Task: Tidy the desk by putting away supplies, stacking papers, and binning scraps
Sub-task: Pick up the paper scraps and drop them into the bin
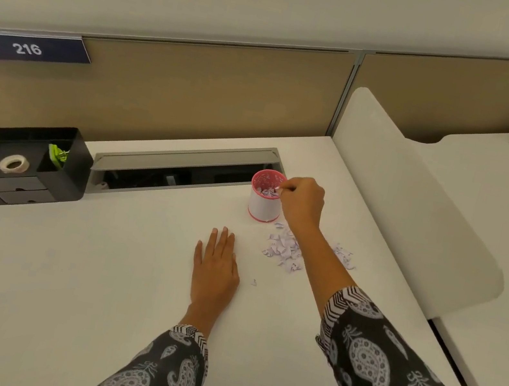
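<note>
Crumpled pale-lilac paper scraps [284,249]

The white surface [97,267] carries a pink-rimmed cup [262,206] just left of the right hand [300,202] and a heap of paper scraps [284,249] beneath that wrist. The left hand [216,267] lies flat on it, with one stray scrap [254,282] just to its right and a black organiser [23,165] far to its left.
</note>
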The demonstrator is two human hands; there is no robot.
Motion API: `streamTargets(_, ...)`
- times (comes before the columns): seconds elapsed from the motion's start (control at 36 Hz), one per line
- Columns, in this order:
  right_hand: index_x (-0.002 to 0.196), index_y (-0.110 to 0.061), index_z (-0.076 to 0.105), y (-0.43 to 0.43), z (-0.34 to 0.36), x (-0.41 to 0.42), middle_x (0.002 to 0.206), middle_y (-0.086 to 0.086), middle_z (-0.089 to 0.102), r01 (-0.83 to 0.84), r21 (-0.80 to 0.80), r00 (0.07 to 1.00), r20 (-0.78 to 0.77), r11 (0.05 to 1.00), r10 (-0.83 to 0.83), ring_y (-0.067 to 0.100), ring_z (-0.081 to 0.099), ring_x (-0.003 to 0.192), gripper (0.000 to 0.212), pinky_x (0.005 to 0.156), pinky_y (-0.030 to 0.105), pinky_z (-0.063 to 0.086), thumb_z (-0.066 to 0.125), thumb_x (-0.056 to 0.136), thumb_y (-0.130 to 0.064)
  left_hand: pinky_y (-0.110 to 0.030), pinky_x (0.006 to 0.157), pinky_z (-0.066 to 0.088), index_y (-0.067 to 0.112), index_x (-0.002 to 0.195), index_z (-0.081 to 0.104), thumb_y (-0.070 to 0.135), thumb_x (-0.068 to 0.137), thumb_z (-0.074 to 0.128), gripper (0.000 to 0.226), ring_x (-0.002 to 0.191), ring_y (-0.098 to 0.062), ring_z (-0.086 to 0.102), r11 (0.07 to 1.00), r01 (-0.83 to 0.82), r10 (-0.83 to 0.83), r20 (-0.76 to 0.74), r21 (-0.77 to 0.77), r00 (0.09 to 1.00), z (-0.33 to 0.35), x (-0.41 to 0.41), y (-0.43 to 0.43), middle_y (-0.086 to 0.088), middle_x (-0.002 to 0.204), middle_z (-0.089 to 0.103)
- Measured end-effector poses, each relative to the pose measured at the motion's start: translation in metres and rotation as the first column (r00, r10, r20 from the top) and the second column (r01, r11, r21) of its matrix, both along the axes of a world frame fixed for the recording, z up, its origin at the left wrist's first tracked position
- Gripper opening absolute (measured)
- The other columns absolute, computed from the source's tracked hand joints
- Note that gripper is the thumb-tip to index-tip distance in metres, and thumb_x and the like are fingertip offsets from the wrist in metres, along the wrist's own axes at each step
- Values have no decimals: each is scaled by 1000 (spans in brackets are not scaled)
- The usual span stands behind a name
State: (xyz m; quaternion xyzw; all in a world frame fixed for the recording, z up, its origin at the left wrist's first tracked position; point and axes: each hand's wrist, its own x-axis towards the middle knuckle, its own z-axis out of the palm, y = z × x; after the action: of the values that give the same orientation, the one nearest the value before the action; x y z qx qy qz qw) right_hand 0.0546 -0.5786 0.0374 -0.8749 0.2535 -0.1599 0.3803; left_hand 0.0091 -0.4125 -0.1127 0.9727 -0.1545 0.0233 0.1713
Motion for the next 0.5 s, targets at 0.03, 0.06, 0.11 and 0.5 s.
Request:
streamTargets(0.03,108,-7,72,1,1,5,109,11,70,-7,-6,1000,-6,1000,7,23,66,94,22,81,29,54,65,89,-16,-44,121,1,15,153,21,30,98,7,59,150,-20,6,1000,1,-1,-12,12,1000,0,0,0,-2,161,14)
streamTargets(0.06,111,-7,71,2,1,10,111,11,69,-16,-13,1000,-15,1000,16,23,66,97,25,82,30,54,65,90,-18,-44,121,0,15,154,18,29,98,8,58,150,-19,4,1000,2,-2,-25,24,1000,1,-1,-1,-1,162,12)
streamTargets(0.11,117,-7,67,3,2,18,117,12,67,-36,-23,999,-38,999,36,25,64,102,30,85,31,53,63,91,-21,-43,121,-2,15,155,13,30,98,6,58,150,-19,1,999,5,-4,-41,32,999,1,-1,-1,-1,162,8)
streamTargets(0.5,108,-8,72,-8,10,37,108,11,70,-50,-25,997,58,998,52,22,64,95,21,82,28,51,61,92,-17,-41,118,-7,12,154,13,32,96,1,62,150,-21,1,1000,-6,7,-59,30,998,3,1,0,-3,162,9)
